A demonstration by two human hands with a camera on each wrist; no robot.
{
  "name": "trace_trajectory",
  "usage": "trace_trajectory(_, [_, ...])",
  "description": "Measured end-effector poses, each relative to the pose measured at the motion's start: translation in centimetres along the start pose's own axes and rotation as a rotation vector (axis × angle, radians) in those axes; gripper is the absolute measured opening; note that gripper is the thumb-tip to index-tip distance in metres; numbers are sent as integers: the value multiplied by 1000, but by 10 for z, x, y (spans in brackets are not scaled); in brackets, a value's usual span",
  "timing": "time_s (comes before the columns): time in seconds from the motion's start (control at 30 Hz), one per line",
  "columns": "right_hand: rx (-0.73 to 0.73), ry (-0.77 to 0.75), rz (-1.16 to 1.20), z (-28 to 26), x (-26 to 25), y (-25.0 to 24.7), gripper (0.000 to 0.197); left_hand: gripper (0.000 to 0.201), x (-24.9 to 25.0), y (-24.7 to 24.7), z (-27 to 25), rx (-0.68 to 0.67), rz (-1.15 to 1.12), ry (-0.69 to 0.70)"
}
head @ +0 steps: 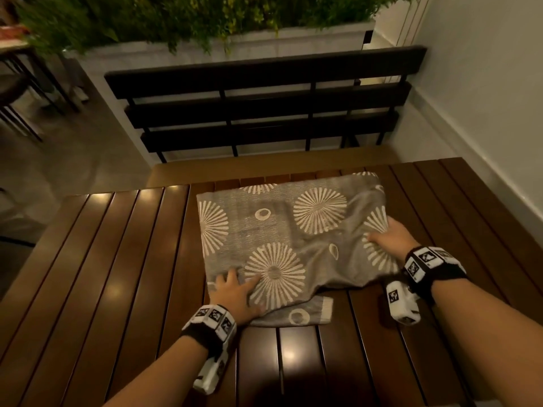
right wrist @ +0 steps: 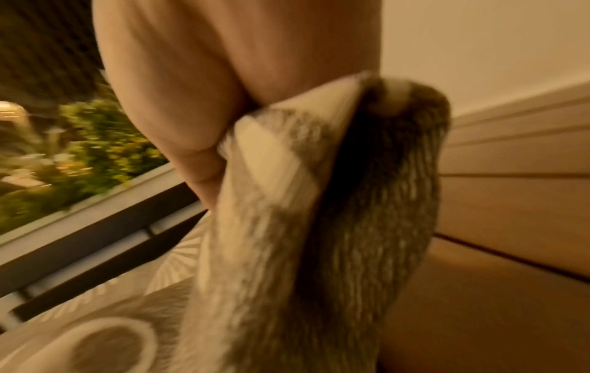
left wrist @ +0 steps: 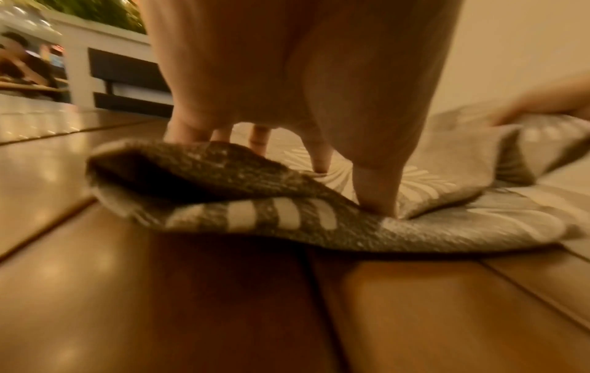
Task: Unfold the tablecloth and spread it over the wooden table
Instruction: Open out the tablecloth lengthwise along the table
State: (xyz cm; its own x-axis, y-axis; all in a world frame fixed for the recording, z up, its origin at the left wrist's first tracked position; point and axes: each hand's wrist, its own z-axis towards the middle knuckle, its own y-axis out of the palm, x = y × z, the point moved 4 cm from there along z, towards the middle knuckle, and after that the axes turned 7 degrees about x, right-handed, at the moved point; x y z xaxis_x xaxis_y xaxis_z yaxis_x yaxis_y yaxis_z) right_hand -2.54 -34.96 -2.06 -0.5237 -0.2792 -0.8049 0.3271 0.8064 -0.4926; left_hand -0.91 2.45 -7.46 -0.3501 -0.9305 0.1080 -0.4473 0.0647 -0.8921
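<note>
A grey tablecloth (head: 279, 230) with white sunburst circles lies folded on the dark slatted wooden table (head: 117, 245), right of centre. My left hand (head: 232, 292) is on its near left corner, fingers spread. In the left wrist view the left hand (left wrist: 348, 176) sets its thumb and fingertips down on the tablecloth (left wrist: 255, 217), and the corner fold bulges up in front of them. My right hand (head: 388, 236) grips the cloth's right edge. In the right wrist view the tablecloth (right wrist: 319, 227) is bunched and lifted in the right hand (right wrist: 223, 141), whose fingertips are hidden.
A black slatted bench (head: 264, 113) stands just beyond the table's far edge, with a white planter of greenery (head: 205, 39) behind it. A pale wall (head: 484, 113) runs along the right. Another table and chair legs (head: 17, 83) stand at far left.
</note>
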Motion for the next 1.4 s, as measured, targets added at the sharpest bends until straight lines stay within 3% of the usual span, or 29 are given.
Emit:
trace_trajectory(0.1, [-14, -230, -176, 4, -42, 13, 46, 86, 39, 1, -1, -46, -59, 66])
trace_trajectory(0.17, [-18, -383, -256, 1, -69, 21, 43, 84, 57, -8, 3, -83, -248, 90])
trace_trajectory(0.23, [-50, -539, -404, -3, -88, 27, 35, 75, 62, -22, 9, -118, -513, 86])
trace_trajectory(0.3, [-135, -639, -627, -11, -99, 33, 37, 64, 58, -47, 15, -63, -546, 117])
trace_trajectory(0.4, [-255, -820, -950, -26, -113, 45, 51, 72, 45, -108, 28, 351, -387, 213])
trace_trajectory(0.47, [-322, -929, -1064, -40, -121, 56, 50, 81, 44, -147, 34, 617, -143, 315])
trace_trajectory(0.5, [-353, -970, -1118, -47, -125, 63, 48, 87, 48, -160, 39, 680, 14, 374])
trace_trajectory(0.6, [-418, -1132, -1187, -67, -130, 82, 45, 96, 68, -177, 49, 679, 392, 583])
trace_trajectory(0.73, [-534, -1352, -1164, -89, -126, 99, 34, 71, 82, -156, 61, 413, 659, 767])
trace_trajectory(0.83, [-581, -1341, -1159, -96, -112, 101, 30, 51, 84, -143, 67, 295, 750, 832])
trace_trajectory(0.93, [-571, -1173, -1108, -89, -96, 93, 38, 46, 83, -137, 72, 164, 789, 830])
trace_trajectory(1.0, [-600, -1034, -1044, -81, -89, 83, 41, 59, 76, -133, 75, 47, 722, 744])
trace_trajectory(1.1, [-590, -842, -1003, -61, -82, 66, 37, 104, 53, -124, 85, -194, 691, 533])
trace_trajectory(1.13, [-576, -774, -1004, -52, -79, 60, 39, 106, 46, -123, 87, -237, 730, 478])
trace_trajectory(1.2, [-530, -661, -952, -39, -75, 54, 47, 90, 42, -125, 90, -253, 777, 447])
trace_trajectory(1.27, [-511, -604, -875, -31, -69, 56, 52, 83, 50, -126, 88, -177, 793, 537])
trace_trajectory(1.33, [-512, -546, -831, -23, -59, 63, 54, 102, 63, -119, 86, -76, 737, 624])
trace_trajectory(1.4, [-471, -495, -800, -16, -50, 67, 53, 125, 71, -102, 84, -83, 577, 608])
